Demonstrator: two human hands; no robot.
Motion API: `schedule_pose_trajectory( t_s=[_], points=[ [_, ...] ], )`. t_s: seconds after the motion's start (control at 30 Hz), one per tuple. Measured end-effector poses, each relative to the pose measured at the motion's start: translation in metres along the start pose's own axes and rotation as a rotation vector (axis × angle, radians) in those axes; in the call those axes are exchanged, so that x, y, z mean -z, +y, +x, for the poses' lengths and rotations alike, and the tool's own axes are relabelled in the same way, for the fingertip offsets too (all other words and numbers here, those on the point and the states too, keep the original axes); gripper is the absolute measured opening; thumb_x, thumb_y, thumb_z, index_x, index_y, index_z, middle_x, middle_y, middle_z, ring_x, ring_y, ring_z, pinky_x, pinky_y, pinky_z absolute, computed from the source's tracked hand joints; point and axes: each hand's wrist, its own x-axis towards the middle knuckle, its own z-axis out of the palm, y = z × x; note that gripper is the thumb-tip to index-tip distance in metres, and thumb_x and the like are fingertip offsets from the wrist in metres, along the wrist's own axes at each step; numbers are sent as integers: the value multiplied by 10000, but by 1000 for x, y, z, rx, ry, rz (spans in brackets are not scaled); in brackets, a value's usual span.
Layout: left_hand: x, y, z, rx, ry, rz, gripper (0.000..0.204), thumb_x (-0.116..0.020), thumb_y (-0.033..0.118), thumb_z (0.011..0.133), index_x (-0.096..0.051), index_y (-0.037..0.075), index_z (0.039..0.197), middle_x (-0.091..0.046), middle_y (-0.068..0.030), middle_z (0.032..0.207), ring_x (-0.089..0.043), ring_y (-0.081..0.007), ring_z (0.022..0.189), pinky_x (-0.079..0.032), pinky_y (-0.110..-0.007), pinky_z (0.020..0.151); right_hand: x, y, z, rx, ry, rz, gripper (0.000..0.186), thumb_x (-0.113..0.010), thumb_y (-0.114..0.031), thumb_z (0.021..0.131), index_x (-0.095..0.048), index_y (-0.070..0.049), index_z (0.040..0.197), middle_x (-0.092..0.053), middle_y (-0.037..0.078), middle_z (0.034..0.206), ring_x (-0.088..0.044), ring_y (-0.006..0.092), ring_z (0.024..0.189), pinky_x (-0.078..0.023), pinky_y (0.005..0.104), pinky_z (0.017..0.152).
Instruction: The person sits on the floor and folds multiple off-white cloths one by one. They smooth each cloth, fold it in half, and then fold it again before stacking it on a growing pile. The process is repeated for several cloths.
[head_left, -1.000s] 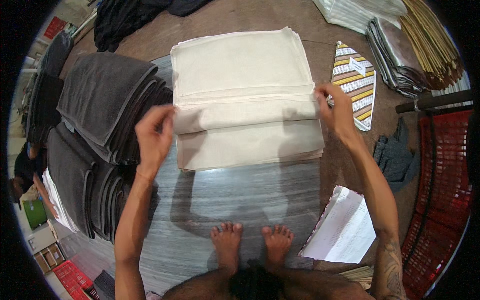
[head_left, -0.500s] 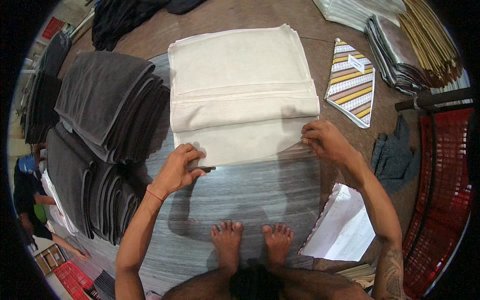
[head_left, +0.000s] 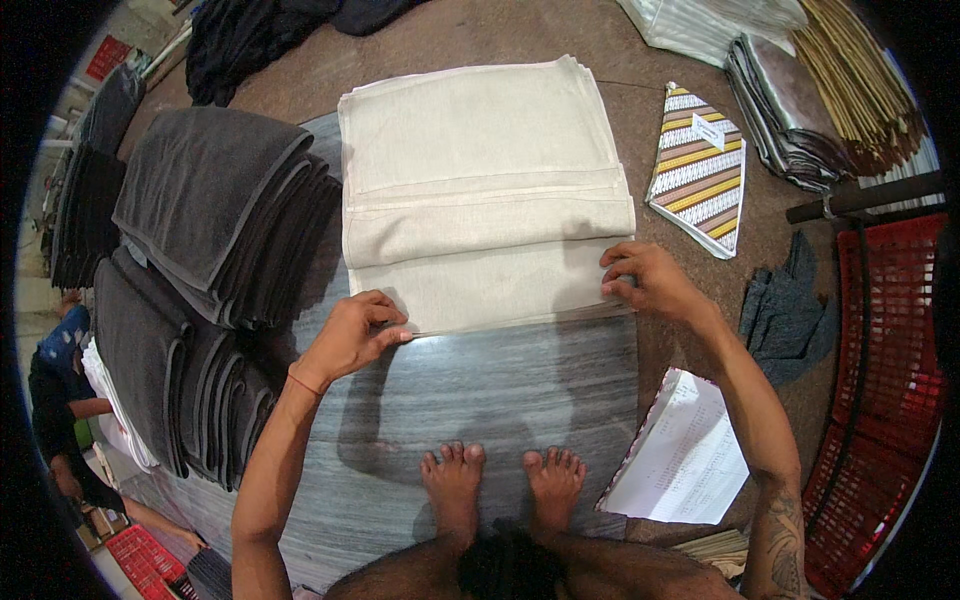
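Cream cloth stack (head_left: 480, 130) lies flat on a grey streaked panel (head_left: 500, 390), with several layers showing at its edges and 1 soft roll-like fold running across its nearer half. It looks like thin woven fabric: light per layer, limp, not fragile and not very slippery, though loose layers could slide out of line or crease if pulled from 1 side alone. The best hold seems to be a light pinch at its 2 near corners, keeping the edge taut between them.

The hands are well apart, at either side of the stack's near part. The left hand (head_left: 350, 338) is at its near-left corner, thumb and fingers closed on the edge. The right hand (head_left: 655, 282) touches its right edge close to the near corner, fingers curled; whether it pinches the fabric I cannot tell.

Left of the stack are 2 piles of dark grey towels (head_left: 215, 180); right of it lie a striped cloth piece (head_left: 697, 180) and, nearer the person, a white sheet (head_left: 685, 455).
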Motion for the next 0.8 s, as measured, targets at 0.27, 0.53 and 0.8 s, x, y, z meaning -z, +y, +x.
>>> schedule_pose_trajectory(
  t_s=[0.27,0.53,0.8],
  points=[
    [19,10,22,98,-9,103,215,-733,187,870,-742,4,981,-684,-159,985,-669,-353,909,-536,-395,827,18,-13,36,-78,186,-93,166,-714,-180,864,-716,-14,863,-678,165,847,-662,356,845,-513,453,772],
    [36,-15,83,-116,270,354,447,-754,183,830,-623,73,1242,-591,-144,1273,-571,-356,1151,-475,-449,963,23,-4,83,-55,146,-380,399,-730,-233,850,-640,-75,1205,-635,109,1192,-561,308,1165,-424,474,1001],
    [36,-14,99,98,148,580,430,-774,243,817,-645,66,1188,-653,-128,1075,-594,-315,1049,-410,-451,923,20,-9,97,-239,-20,-466,498,-801,-202,783,-614,-83,1228,-599,110,1209,-527,290,1197,-383,476,1017]
  ],
)
